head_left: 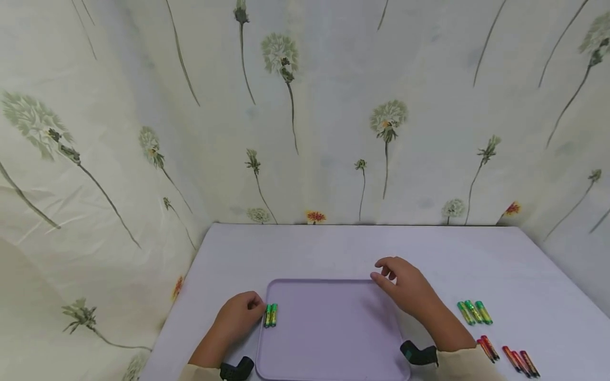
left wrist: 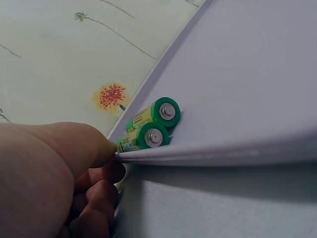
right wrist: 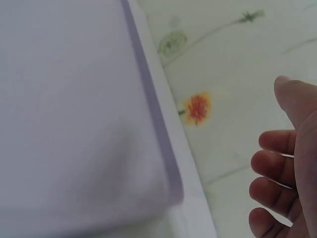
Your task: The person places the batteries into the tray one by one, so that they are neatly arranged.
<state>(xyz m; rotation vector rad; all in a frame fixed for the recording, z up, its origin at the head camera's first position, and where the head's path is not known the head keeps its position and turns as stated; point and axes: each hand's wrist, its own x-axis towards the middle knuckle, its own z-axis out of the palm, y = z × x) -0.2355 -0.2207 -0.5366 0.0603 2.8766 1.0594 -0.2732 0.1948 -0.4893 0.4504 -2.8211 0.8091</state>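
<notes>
Fingers of the left hand [head_left: 240, 316] pinch the tray [head_left: 329, 328] beside two batteries [head_left: 274, 315], those of the right hand [head_left: 405, 284] loosely curved.

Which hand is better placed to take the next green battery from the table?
Probably the right hand: it holds nothing and is nearer the three loose green batteries. The left hand is across the tray, at its left rim.

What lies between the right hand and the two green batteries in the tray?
The head view shows only bare tray between the batteries and the right hand.
</notes>
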